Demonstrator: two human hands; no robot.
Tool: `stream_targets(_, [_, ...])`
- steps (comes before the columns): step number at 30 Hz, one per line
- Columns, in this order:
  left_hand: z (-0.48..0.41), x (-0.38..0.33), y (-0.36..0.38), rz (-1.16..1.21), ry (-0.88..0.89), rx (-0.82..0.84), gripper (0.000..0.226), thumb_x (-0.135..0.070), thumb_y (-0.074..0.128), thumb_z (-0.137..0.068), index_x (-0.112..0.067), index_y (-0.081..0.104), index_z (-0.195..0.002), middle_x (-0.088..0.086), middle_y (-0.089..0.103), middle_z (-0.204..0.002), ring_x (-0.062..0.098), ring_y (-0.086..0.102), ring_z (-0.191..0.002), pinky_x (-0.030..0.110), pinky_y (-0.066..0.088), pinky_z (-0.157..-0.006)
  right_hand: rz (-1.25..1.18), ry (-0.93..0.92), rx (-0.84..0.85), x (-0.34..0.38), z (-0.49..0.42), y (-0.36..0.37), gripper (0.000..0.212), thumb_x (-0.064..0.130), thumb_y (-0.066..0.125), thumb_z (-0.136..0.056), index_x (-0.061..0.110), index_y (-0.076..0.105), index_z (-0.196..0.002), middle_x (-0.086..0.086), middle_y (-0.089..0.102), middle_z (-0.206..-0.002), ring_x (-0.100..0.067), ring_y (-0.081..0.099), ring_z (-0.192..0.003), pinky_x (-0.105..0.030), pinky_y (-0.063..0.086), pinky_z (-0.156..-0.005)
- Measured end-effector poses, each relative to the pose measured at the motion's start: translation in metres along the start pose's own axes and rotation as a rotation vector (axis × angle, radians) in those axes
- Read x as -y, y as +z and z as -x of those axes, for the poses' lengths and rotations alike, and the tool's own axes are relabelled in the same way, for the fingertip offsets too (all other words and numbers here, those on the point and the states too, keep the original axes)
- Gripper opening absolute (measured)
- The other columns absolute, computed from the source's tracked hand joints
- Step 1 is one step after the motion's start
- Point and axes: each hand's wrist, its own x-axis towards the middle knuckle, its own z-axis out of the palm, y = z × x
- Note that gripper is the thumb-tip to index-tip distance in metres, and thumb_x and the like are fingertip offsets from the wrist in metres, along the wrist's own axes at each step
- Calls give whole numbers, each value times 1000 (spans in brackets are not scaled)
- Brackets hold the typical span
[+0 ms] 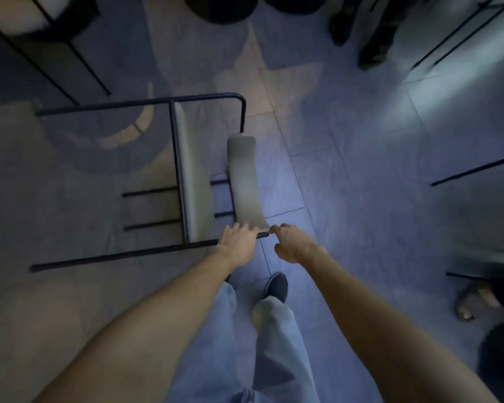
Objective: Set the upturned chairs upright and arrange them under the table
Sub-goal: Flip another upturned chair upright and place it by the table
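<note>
Black metal-frame chair with grey padded seat [194, 181] lies on its side on grey tiled floor [361, 175], legs pointing left, grey padded backrest [243, 181] toward right. Left hand [239, 241] lies on lower frame rail at near end of backrest, fingers nearly straight and spread, not wrapped round it. Right hand [293, 242] just beside rail's end, fingers loosely curled, gripping nothing; actual contact cannot be told. Blue jeans [274, 344] and dark shoe [277, 286] below.
</note>
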Motion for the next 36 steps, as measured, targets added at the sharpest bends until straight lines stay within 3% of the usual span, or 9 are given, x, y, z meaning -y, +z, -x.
stream_targets(4, [-28, -20, 30, 14, -108, -20, 33, -20, 47, -97, -20, 49, -130, 10, 53, -127, 32, 48, -119, 47, 35, -97, -21, -44, 7, -26, -39, 26, 47, 13, 48, -91, 12, 41, -137, -16, 53, -131, -36, 51, -116, -44, 46, -90])
stream_targets(10, [-74, -47, 63, 13, -331, -25, 29, -26, 51, -98, -24, 55, -127, 3, 60, -125, 27, 51, -119, 43, 30, -99, 9, -171, 25, -63, -91, 55, 51, 27, 56, -93, 22, 42, -142, -11, 52, -135, -35, 50, -119, -45, 47, -96])
stream_targets(15, [-88, -42, 80, 110, -388, -73, 23, -26, 50, -100, -17, 59, -119, 5, 66, -119, 26, 54, -117, 40, 31, -97, -72, -329, -12, -57, -115, 72, 26, 22, 53, -93, 15, 60, -117, -10, 65, -120, -34, 59, -108, -45, 51, -86])
stream_targets(20, [-94, -40, 77, 204, -458, -59, 19, -23, 48, -101, -18, 66, -104, 3, 68, -109, 24, 56, -110, 38, 28, -94, -200, -335, -43, -50, -117, 81, 23, 9, 44, -93, 6, 61, -108, -20, 67, -109, -40, 62, -97, -44, 50, -78])
stream_targets(26, [-91, -29, 60, 176, -418, -182, 15, -20, 52, -97, -21, 67, -95, 1, 69, -99, 23, 55, -104, 37, 26, -90, -263, -372, -142, -38, -119, 67, 18, 5, 45, -94, -2, 61, -100, -26, 67, -97, -41, 62, -85, -35, 40, -65])
stream_targets(29, [-83, -19, 48, 142, -384, -231, 19, -23, 48, -99, -21, 66, -93, 0, 68, -95, 22, 53, -101, 37, 26, -89, -292, -383, -171, -24, -111, 55, 16, 8, 47, -96, -1, 60, -97, -18, 67, -85, -29, 53, -67, -26, 29, -59])
stream_targets(32, [-71, -9, 40, 112, -351, -242, 15, -26, 50, -96, -21, 63, -89, 0, 68, -95, 21, 52, -100, 38, 25, -90, -274, -383, -167, -11, -102, 49, 12, 7, 54, -92, 0, 61, -99, -12, 67, -81, -25, 55, -65, -21, 28, -56])
stream_targets(36, [-52, 0, 36, 83, -293, -245, 14, -25, 53, -94, -19, 65, -95, -1, 67, -97, 21, 52, -102, 36, 25, -92, -248, -341, -167, 6, -92, 54, 14, 12, 57, -89, 5, 59, -100, -13, 70, -81, -28, 59, -64, -24, 30, -55])
